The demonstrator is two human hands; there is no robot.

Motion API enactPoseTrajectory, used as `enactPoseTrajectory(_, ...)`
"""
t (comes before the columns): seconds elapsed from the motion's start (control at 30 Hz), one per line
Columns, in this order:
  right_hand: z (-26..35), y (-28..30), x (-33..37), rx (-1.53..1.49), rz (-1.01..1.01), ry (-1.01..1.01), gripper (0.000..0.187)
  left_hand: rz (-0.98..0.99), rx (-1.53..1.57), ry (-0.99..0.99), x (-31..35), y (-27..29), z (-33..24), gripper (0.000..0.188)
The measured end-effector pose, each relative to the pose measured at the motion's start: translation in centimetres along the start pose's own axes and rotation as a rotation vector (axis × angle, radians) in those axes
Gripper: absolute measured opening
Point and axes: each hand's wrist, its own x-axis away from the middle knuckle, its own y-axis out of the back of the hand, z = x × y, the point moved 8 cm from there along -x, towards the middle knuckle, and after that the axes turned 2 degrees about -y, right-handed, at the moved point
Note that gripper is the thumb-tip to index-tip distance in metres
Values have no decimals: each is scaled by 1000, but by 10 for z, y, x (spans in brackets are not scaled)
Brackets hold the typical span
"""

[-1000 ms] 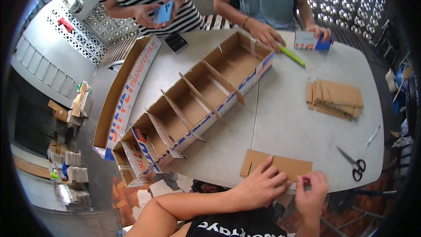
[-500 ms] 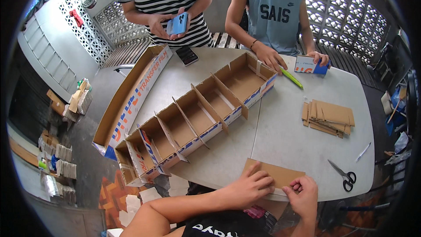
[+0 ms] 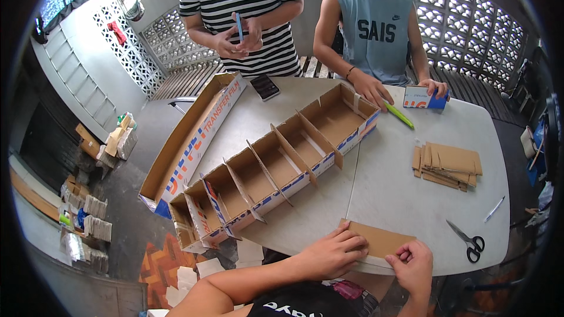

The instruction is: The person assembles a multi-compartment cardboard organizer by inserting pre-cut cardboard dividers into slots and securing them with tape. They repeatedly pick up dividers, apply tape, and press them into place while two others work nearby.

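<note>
A flat rectangular piece of brown cardboard (image 3: 380, 239) lies at the table's near edge. My left hand (image 3: 336, 253) is closed over its left end, with bent fingers pressing on it. Thumb and fingers of my right hand (image 3: 413, 263) pinch its near right corner. Just beyond, a long cardboard box (image 3: 294, 170) runs diagonally, split into compartments by upright cardboard dividers that stick out past its near side. A second long, open cardboard box (image 3: 197, 135) with coloured print lies left of it.
Black-handled scissors (image 3: 468, 240) and a pen (image 3: 494, 209) lie at right, near a stack of cardboard pieces (image 3: 449, 166). Across the table, one person holds a blue phone (image 3: 239, 26); another has a green cutter (image 3: 400, 115) and a small printed box piece (image 3: 424, 98). A dark phone (image 3: 265, 88) lies there.
The whole view has shifted, so things sit slightly lower and farther right. The striped-shirt person's phone has turned edge-on. My hands keep nearly the same hold on the cardboard.
</note>
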Motion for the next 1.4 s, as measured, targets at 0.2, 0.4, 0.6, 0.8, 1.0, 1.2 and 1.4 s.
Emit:
enactPoseTrajectory(0.2,-7,0,0,-12,-17,-19,30,-17,31,7,-4,-4,2,25)
enactPoseTrajectory(0.4,-6,0,0,-8,-24,-19,29,-42,59,27,-2,-3,3,23)
enactPoseTrajectory(0.6,-5,-1,-1,-18,18,-24,26,-24,156,-19,2,4,7,24)
enactPoseTrajectory(0.8,-13,19,5,-186,-157,15,22,-124,-63,74,11,63,17,22)
enactPoseTrajectory(1.0,-58,86,60,-665,85,251,14,-281,-387,169,38,155,36,26)
enactPoseTrajectory(1.2,-252,-25,91,-177,134,-377,34,-467,-301,168,44,162,32,22)
enactPoseTrajectory(1.4,-294,-159,67,-300,62,-330,72,-383,-143,56,16,107,22,16)
